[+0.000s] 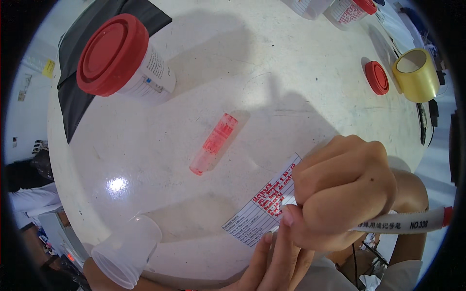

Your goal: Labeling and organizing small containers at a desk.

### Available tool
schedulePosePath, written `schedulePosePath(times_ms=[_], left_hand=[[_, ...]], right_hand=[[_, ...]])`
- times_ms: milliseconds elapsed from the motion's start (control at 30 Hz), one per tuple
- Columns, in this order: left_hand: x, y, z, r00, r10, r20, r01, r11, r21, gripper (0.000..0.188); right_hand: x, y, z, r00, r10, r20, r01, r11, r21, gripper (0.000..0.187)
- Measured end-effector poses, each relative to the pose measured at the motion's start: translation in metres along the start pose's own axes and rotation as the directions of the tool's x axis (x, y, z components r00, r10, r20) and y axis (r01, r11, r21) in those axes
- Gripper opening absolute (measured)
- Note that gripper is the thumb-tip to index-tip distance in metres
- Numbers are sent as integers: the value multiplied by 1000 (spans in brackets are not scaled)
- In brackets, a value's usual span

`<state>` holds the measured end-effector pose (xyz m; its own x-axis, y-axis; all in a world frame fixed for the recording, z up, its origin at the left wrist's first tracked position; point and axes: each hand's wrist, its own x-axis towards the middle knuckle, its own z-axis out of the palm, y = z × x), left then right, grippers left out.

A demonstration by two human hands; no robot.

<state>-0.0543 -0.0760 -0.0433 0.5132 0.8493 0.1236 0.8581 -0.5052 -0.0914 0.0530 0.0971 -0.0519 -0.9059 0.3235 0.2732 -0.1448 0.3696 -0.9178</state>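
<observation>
My right hand (344,189) is closed around a white marker pen (405,223) with a red end, held over a paper label (257,217). Ruled lines and red handwriting cover the label; its right part is hidden under that hand. Fingers of my left hand (279,259) stretch out at the label's lower edge, one fingertip close against the right hand. Beyond the label lies a small clear tube (213,144) with red markings. A translucent plastic cup (127,250) rests tilted near my left forearm, its open mouth facing lower left.
At the far left, a specimen jar (153,72) with a red screw lid (112,54) stands by a black folded sheet (77,104). A loose red lid (377,77) and a yellowish tape roll (416,75) are at the right. More jars (345,12) stand at the far edge.
</observation>
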Motion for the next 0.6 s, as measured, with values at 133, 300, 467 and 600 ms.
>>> schedulePosePath(times_ms=[133, 300, 467, 600], left_hand=[[1, -1, -1, 1000, -5, -7, 5, 1000, 7, 32], [2, -2, -2, 1000, 11, 15, -11, 998, 54, 34], [5, -1, 11, 997, -26, -68, 30, 997, 65, 35], [1, -2, -3, 999, 22, 30, -24, 998, 52, 36]], right_hand=[[1, -2, -3, 999, 23, 26, -23, 1000, 19, 32], [1, -2, -4, 1000, -8, 7, 8, 1000, -3, 33], [3, -1, 3, 992, -77, -99, 67, 993, -98, 35], [2, -1, 1, 997, -45, -65, 38, 994, -105, 34]])
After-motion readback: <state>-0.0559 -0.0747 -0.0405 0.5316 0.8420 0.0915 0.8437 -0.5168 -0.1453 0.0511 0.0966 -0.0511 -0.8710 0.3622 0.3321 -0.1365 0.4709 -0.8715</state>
